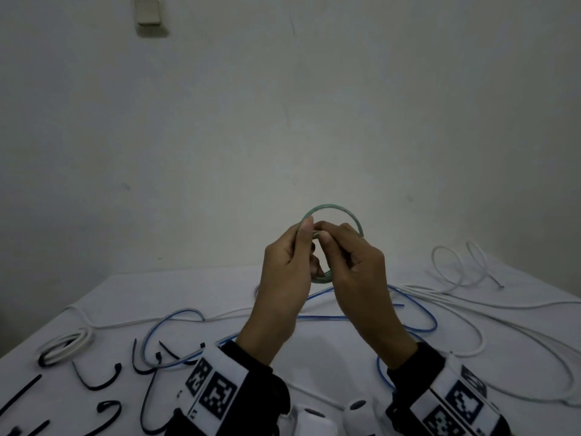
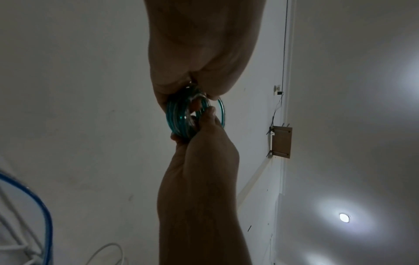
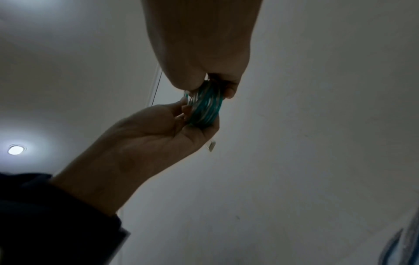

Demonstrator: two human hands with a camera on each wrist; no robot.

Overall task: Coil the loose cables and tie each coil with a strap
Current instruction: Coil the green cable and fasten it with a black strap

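A small coil of green cable (image 1: 332,207) is held up in front of the wall, above the table. My left hand (image 1: 302,243) grips its left side, thumb on the rim. My right hand (image 1: 335,244) pinches the coil's right side, fingers curled round the strands. The left wrist view shows the green coil (image 2: 179,116) as several turns, squeezed between my left hand (image 2: 195,84) above and my right hand (image 2: 204,122) below. Seen from the right wrist, the same coil (image 3: 206,109) sits between my right hand (image 3: 217,84) and my left hand (image 3: 188,116). No strap is visible on the coil.
On the white table (image 1: 188,287) lie a loose blue cable (image 1: 320,316) under my hands, loose white cables (image 1: 471,302) to the right, and a tied white coil (image 1: 67,344) at the left. Several black straps (image 1: 23,393) lie at the near left.
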